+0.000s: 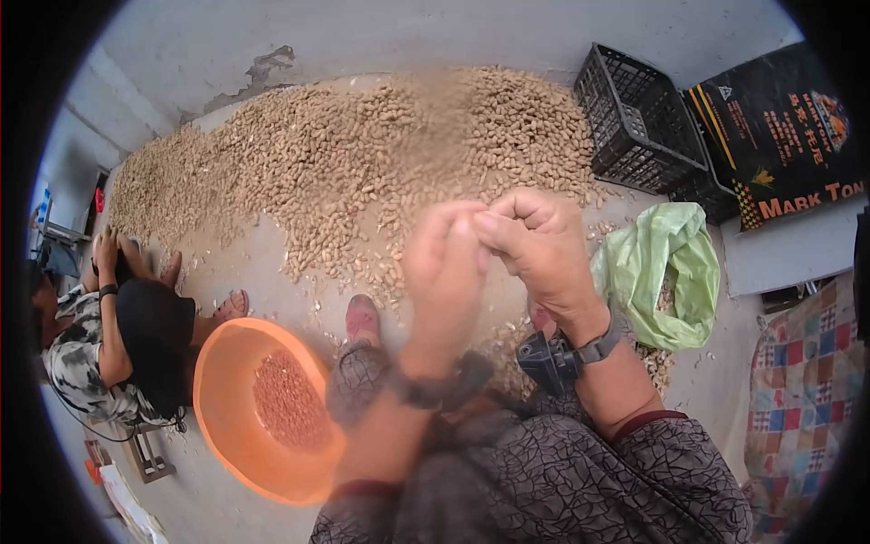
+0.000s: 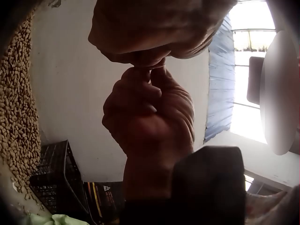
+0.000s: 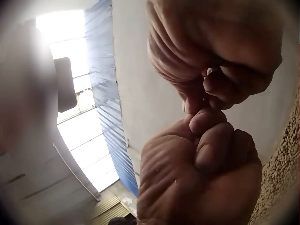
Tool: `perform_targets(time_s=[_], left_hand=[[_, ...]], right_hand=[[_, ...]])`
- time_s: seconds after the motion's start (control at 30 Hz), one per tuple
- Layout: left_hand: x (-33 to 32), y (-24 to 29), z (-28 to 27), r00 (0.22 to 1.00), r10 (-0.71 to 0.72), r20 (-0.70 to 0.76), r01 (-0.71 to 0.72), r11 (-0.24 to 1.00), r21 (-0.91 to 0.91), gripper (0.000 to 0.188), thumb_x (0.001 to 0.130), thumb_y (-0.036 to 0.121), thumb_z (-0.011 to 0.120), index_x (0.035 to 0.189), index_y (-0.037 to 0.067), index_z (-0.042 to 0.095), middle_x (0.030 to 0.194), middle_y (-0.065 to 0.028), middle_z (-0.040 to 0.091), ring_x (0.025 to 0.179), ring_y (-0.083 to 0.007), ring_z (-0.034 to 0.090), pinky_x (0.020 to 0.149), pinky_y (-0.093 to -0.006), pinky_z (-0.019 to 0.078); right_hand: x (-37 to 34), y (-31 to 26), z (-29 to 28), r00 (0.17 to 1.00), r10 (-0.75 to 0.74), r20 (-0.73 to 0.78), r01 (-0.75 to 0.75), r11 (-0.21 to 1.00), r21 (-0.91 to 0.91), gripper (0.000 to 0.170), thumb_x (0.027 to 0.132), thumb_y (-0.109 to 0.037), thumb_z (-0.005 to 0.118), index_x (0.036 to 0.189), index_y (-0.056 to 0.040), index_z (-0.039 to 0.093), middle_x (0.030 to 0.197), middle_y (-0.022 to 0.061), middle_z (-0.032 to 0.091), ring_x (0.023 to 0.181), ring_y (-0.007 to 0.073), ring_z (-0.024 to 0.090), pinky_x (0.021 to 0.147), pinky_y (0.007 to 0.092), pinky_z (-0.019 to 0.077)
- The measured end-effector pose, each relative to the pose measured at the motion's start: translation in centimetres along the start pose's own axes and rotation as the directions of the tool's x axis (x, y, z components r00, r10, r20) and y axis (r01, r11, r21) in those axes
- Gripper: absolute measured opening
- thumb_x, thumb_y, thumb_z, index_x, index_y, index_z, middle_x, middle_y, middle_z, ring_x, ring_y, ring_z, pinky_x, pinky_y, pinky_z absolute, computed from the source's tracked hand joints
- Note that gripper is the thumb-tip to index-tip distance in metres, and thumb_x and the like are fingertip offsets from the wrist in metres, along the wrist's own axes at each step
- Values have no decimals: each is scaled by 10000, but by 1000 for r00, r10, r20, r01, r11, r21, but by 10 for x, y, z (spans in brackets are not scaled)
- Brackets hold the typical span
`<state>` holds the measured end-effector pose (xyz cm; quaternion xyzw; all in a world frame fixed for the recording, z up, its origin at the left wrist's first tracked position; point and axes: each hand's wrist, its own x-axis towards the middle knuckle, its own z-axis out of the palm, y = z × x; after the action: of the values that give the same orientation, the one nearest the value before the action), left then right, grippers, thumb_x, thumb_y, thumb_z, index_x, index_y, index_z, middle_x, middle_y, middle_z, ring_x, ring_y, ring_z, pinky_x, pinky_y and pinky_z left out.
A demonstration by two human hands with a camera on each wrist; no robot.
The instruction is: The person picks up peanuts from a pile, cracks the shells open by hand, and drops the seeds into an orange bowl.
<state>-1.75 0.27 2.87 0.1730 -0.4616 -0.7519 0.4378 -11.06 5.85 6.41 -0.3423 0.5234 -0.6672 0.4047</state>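
My left hand (image 1: 444,263), blurred, and my right hand (image 1: 544,249) meet at their fingertips above the floor in the head view. Both have curled fingers, with thumb and forefinger tips close together. The left wrist view shows the left hand (image 2: 150,28) above and the right hand (image 2: 150,117) below, touching at the tips. In the right wrist view the fingers also meet; whatever may be between them is hidden. Beyond the hands lies a wide heap of unshelled peanuts (image 1: 344,154). An orange basin (image 1: 222,408) holds reddish kernels (image 1: 288,399) at the lower left.
A green sack (image 1: 675,272) stands open to the right of the hands. Black crates (image 1: 634,118) and a black printed bag (image 1: 779,136) are by the wall. Another person (image 1: 118,335) sits at the left beside the basin. Checkered cloth (image 1: 802,399) hangs at the far right.
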Motion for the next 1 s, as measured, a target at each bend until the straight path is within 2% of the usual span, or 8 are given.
perform_targets(time_s=[0.07,0.3,0.53,0.63,0.7,0.83,0.9,1.0], left_hand=[[1,1,1,997,-41,-72,42,999,4,173,940,90,400,995,-7,533,657,51,438,571,-11,371,515,-157,310],[7,6,-6,984,-172,-43,165,978,-124,203,940,102,389,1058,-14,507,642,25,455,548,-12,386,423,-153,288],[6,20,-1,955,-296,9,284,906,-314,319,939,123,413,1218,-33,405,674,-4,479,464,-18,349,377,-136,286],[5,18,-11,944,-281,175,319,911,-261,325,952,183,407,1191,-34,436,677,-19,495,428,-27,335,376,-143,276],[4,16,-14,973,-211,91,173,933,317,267,926,185,419,1041,-20,546,803,-16,559,582,-27,421,495,-167,339],[6,6,-24,987,-159,13,138,891,432,268,915,232,471,949,-16,567,745,-34,560,545,-48,423,466,-175,321],[6,13,-25,873,-480,88,488,853,-185,241,905,232,506,876,2,573,704,-35,557,511,-55,422,444,-188,314],[7,15,-23,897,-419,142,432,899,-74,215,897,215,525,825,19,574,683,-30,546,493,-50,407,431,-189,307]], right_hand=[[0,7,5,980,-183,-77,164,965,-206,95,819,-9,574,741,43,594,635,70,617,569,85,574,501,222,460],[1,12,12,977,-204,-64,197,975,-103,57,823,13,549,808,48,591,652,78,619,565,85,573,488,198,452],[3,-3,-6,993,102,55,-105,993,53,116,837,-34,546,909,50,581,704,78,635,579,85,587,457,167,391],[0,-7,-5,992,81,93,-85,996,38,115,836,-35,548,902,52,582,707,81,638,592,91,598,461,168,395],[-1,-6,-2,996,34,79,-34,999,-3,107,831,-27,552,897,54,580,699,82,638,600,97,605,469,174,410],[-7,-6,3,982,-176,73,189,940,-285,73,814,-11,576,853,50,575,665,84,633,595,123,628,489,209,457],[-8,-4,3,984,-159,75,174,944,-281,65,805,-9,587,838,46,574,651,82,634,588,126,633,494,218,469],[-5,4,-3,964,-265,30,241,814,-529,59,791,-14,598,808,38,576,626,76,637,562,110,629,485,216,464]])
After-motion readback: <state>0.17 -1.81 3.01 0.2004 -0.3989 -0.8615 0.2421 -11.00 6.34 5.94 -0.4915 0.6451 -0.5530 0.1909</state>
